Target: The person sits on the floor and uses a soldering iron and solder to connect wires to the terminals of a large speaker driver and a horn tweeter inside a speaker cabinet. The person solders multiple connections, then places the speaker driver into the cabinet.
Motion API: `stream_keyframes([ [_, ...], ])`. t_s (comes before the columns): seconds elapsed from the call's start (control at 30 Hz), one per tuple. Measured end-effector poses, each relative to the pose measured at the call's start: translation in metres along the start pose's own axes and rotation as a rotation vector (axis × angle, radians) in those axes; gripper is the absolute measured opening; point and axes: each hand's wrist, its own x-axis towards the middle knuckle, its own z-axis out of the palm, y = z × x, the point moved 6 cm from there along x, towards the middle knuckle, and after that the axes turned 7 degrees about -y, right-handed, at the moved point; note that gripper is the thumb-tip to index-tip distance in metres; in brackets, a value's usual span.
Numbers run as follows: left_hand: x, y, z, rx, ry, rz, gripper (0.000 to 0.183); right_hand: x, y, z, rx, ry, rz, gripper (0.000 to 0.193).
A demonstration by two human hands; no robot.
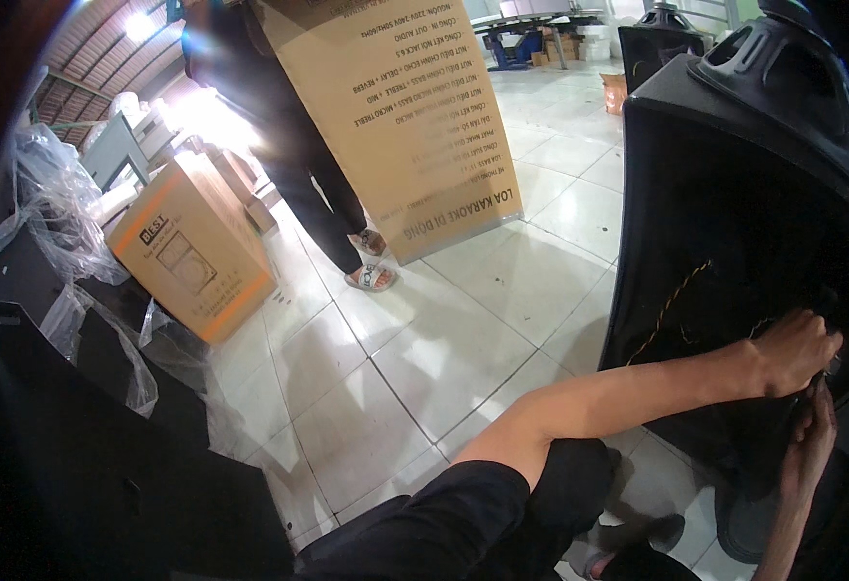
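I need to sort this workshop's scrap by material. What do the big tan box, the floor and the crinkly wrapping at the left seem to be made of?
The tall tan box looks like matte corrugated cardboard, with flat printed faces. The floor seems to be glazed ceramic tile: pale, glossy, with grout lines. The wrapping is probably thin clear plastic film, crinkled and shiny.

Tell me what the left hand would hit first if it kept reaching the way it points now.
Probably the dark inside wall of the speaker cabinet. The left hand points right, into the open cabinet, next to the right hand and near the twisted wires. Depth in there is too dark to judge.
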Motion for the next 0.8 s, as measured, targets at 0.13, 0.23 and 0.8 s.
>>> stream_keyframes([
  [0.13,0.0,-0.003,0.003,-0.05,0.031,0.019,0.025,0.001,0.002,-0.004,-0.136,0.054,-0.067,0.027],
  [0.23,-0.001,-0.006,0.004,-0.03,-0.024,-0.006,0.024,-0.002,-0.002,0.007,-0.293,0.143,-0.141,0.025],
  [0.8,-0.005,-0.009,0.008,-0.097,0.139,0.01,0.015,-0.013,-0.021,0.011,-0.665,0.102,-0.198,0.025],
])
